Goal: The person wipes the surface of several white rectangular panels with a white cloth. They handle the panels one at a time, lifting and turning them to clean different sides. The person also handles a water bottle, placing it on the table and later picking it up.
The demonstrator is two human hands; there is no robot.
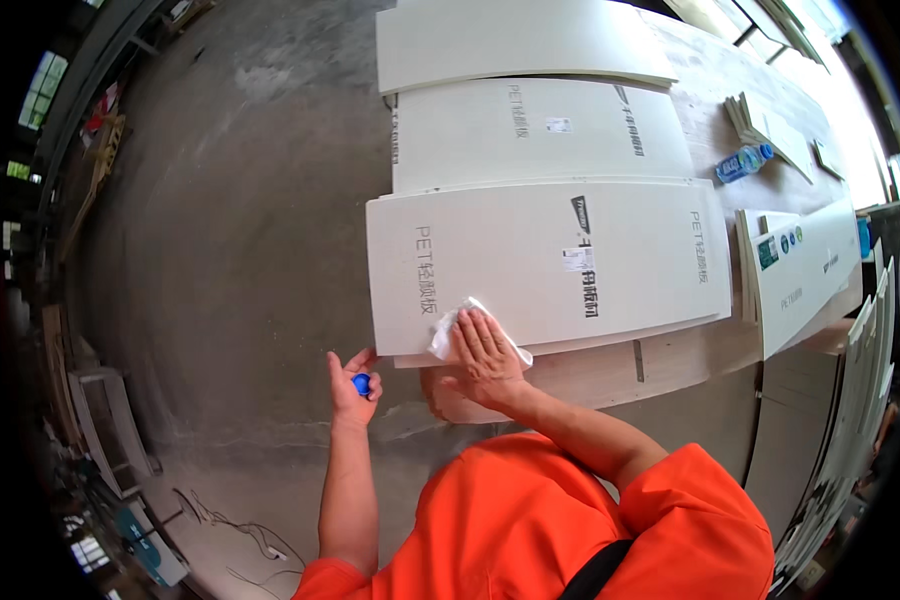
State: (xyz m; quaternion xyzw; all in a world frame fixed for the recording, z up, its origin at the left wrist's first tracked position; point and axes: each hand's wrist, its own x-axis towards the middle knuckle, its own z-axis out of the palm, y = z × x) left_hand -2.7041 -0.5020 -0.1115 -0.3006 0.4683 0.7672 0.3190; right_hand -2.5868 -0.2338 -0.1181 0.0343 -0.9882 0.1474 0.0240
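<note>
The right hand [487, 352] lies flat and open on a white cloth [448, 335], at the near edge of a big white board [530, 262] on the counter [690, 360]. The left hand [353, 385] is closed around a small blue thing [361, 384], just off the counter's near edge.

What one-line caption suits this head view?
Right hand presses a white cloth on a white panel; left hand holds a small blue object.

We wear a bright orange short-sleeved shirt [530, 520] with loose sleeves ending above bare forearms, and a black strap [598, 572] crosses diagonally over our chest.
</note>
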